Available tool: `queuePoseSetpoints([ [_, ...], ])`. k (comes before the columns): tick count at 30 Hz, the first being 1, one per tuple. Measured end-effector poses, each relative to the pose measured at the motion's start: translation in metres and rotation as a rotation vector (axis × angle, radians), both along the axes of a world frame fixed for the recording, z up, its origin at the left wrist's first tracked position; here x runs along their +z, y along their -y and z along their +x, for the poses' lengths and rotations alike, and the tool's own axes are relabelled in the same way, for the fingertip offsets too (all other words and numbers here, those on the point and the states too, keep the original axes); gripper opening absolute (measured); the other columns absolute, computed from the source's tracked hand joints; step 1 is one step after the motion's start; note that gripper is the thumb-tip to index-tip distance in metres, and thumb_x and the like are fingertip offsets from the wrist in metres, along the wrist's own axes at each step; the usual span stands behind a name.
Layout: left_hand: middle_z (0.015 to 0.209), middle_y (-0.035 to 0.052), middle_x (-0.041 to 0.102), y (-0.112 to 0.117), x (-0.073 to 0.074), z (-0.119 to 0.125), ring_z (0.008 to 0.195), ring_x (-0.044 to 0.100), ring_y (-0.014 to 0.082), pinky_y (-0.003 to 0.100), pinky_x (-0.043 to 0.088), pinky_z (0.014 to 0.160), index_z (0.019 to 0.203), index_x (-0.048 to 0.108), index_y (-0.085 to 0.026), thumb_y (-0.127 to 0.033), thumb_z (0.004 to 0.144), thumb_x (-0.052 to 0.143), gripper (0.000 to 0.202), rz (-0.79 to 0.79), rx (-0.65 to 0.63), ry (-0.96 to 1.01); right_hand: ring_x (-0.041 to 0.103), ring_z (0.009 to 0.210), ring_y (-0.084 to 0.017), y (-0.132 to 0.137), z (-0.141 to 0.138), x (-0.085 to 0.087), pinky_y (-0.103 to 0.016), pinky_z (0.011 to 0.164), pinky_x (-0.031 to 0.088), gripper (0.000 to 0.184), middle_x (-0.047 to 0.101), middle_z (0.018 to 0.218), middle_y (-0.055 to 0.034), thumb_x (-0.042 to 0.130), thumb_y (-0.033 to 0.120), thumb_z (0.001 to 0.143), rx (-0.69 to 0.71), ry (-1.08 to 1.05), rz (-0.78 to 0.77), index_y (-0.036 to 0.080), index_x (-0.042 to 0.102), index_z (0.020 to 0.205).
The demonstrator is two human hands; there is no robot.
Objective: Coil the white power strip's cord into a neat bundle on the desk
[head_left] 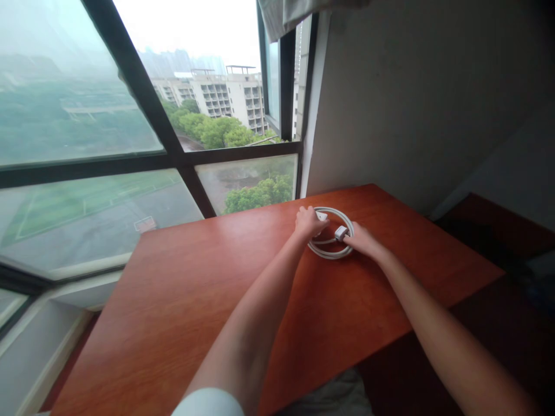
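Just right of the frame's centre, the white cord already lies looped into a coil on the table, with no tie visible. The left hand grasps a white block; the right hand pinches the plug inside the loop.

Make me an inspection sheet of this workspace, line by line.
Surface: reddish-brown wooden tabletop, slightly shiny.
Job's things: boxy white plastic block; white plastic piece, partly hidden.
Clutter: nothing seen.
Hands: left bare hand at the partly hidden piece; right bare hand at the block; exact grips unclear.
Cables: off-white round cable, coiled in a ring on the tabletop.
Surroundings: dark-framed glass window ahead and left; plain grey wall ahead and right.
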State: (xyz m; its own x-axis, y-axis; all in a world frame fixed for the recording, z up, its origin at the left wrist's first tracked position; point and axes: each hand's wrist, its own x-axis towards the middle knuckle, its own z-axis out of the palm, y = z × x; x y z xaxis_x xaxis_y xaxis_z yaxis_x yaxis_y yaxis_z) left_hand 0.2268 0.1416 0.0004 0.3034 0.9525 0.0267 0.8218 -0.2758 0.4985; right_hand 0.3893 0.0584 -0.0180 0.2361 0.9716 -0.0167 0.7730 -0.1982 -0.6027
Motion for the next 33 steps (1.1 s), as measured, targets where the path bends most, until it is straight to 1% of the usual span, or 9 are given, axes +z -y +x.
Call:
queuePoseSetpoints([
  [4, 0.119, 0.0202, 0.056, -0.001, -0.005, 0.009, 0.115, 0.051, 0.0365, 0.043, 0.042, 0.091, 0.111, 0.057, -0.014, -0.057, 0.076, 0.056, 0.055, 0.023, 0.016, -0.033, 0.060, 0.099, -0.032, 0.000, 0.004, -0.012, -0.035, 0.080, 0.045, 0.047, 0.060, 0.108, -0.0201, 0.060, 0.034, 0.074, -0.043, 0.305, -0.059, 0.010, 0.057, 0.114],
  [8, 0.123, 0.0220, 0.054, 0.000, -0.009, 0.003, 0.118, 0.050, 0.0370, 0.045, 0.040, 0.094, 0.120, 0.053, -0.013, -0.062, 0.078, 0.052, 0.064, 0.010, -0.015, 0.039, 0.055, 0.112, -0.034, 0.005, 0.008, -0.023, -0.041, 0.093, 0.043, 0.069, 0.054, 0.121, -0.0220, 0.059, 0.030, 0.073, 0.006, 0.353, 0.120, 0.009, 0.041, 0.136],
  [10, 0.128, 0.0223, 0.050, 0.002, -0.013, -0.007, 0.121, 0.049, 0.0346, 0.042, 0.040, 0.097, 0.127, 0.048, -0.012, -0.063, 0.079, 0.052, 0.070, 0.024, -0.069, 0.122, 0.051, 0.119, -0.032, 0.006, 0.010, -0.026, -0.041, 0.099, 0.040, 0.064, 0.051, 0.128, -0.0205, 0.058, 0.030, 0.075, 0.075, 0.327, 0.304, 0.011, 0.045, 0.135],
  [12, 0.133, 0.0213, 0.046, 0.006, -0.020, -0.021, 0.123, 0.048, 0.0316, 0.038, 0.039, 0.100, 0.133, 0.042, -0.013, -0.061, 0.078, 0.056, 0.075, 0.077, -0.148, 0.192, 0.050, 0.120, -0.029, 0.006, 0.010, -0.027, -0.040, 0.102, 0.039, 0.049, 0.052, 0.130, -0.0163, 0.055, 0.030, 0.080, 0.172, 0.302, 0.475, 0.014, 0.054, 0.126],
  [15, 0.135, 0.0163, 0.044, 0.015, -0.032, -0.037, 0.123, 0.048, 0.0292, 0.037, 0.039, 0.101, 0.135, 0.039, -0.018, -0.058, 0.072, 0.066, 0.079, 0.176, -0.274, 0.213, 0.050, 0.118, -0.027, 0.006, 0.004, -0.027, -0.042, 0.102, 0.038, 0.033, 0.061, 0.120, -0.0115, 0.051, 0.030, 0.085, 0.320, 0.324, 0.591, 0.018, 0.062, 0.114],
  [17, 0.131, 0.0135, 0.046, 0.021, -0.038, -0.041, 0.119, 0.050, 0.0284, 0.037, 0.040, 0.100, 0.133, 0.040, -0.021, -0.054, 0.070, 0.069, 0.077, 0.214, -0.298, 0.189, 0.052, 0.113, -0.027, 0.007, -0.003, -0.028, -0.043, 0.099, 0.039, 0.026, 0.064, 0.112, -0.0100, 0.051, 0.030, 0.087, 0.371, 0.379, 0.581, 0.019, 0.065, 0.105],
  [23, 0.121, 0.0143, 0.051, 0.029, -0.042, -0.026, 0.110, 0.054, 0.0277, 0.037, 0.041, 0.093, 0.125, 0.043, -0.018, -0.042, 0.081, 0.059, 0.053, 0.274, -0.151, 0.117, 0.058, 0.088, -0.022, 0.010, -0.014, -0.025, -0.038, 0.087, 0.041, 0.023, 0.064, 0.089, -0.0070, 0.047, 0.028, 0.091, 0.385, 0.469, 0.536, 0.020, 0.067, 0.084],
  [29, 0.122, 0.0148, 0.052, 0.034, -0.040, -0.015, 0.111, 0.053, 0.0275, 0.038, 0.039, 0.095, 0.121, 0.044, -0.017, -0.038, 0.084, 0.056, 0.044, 0.264, -0.065, 0.070, 0.059, 0.083, -0.021, 0.007, -0.009, -0.023, -0.033, 0.080, 0.044, 0.026, 0.066, 0.082, -0.0072, 0.044, 0.026, 0.092, 0.470, 0.376, 0.509, 0.019, 0.066, 0.082],
  [33, 0.123, 0.0154, 0.053, 0.032, -0.038, -0.017, 0.115, 0.051, 0.0278, 0.038, 0.038, 0.098, 0.123, 0.044, -0.016, -0.040, 0.082, 0.057, 0.049, 0.235, -0.083, 0.115, 0.059, 0.096, -0.023, 0.012, -0.013, -0.023, -0.036, 0.089, 0.043, 0.029, 0.067, 0.096, -0.0095, 0.041, 0.028, 0.093, 0.425, 0.332, 0.485, 0.019, 0.068, 0.096],
])
